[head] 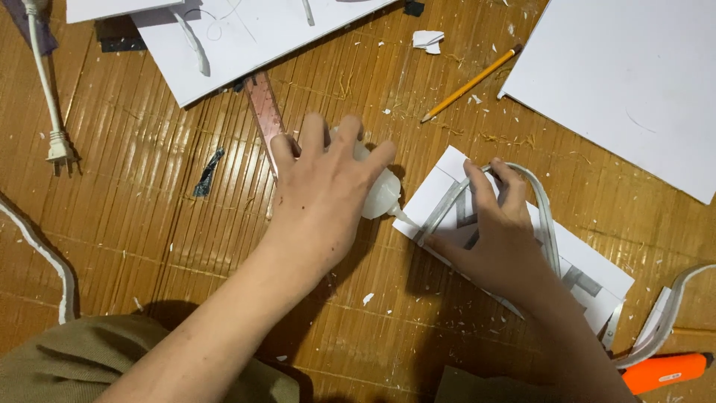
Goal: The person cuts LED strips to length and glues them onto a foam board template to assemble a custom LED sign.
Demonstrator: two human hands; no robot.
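Note:
My left hand (324, 194) is wrapped over a small whitish glue bottle (380, 195), whose nozzle points right at the edge of a thin grey strip (447, 205). My right hand (501, 231) presses that strip and a curved white strip (548, 224) down on a white card piece with grey letter shapes (589, 280). The two hands are close together on a bamboo mat (149, 224).
A pencil (471, 82) lies above the hands. Large white sheets lie at the top left (246, 37) and top right (634, 82). A ruler (265, 112) pokes out behind my left hand. A white plug and cord (56, 142) are at the left, an orange cutter (664, 371) at the bottom right.

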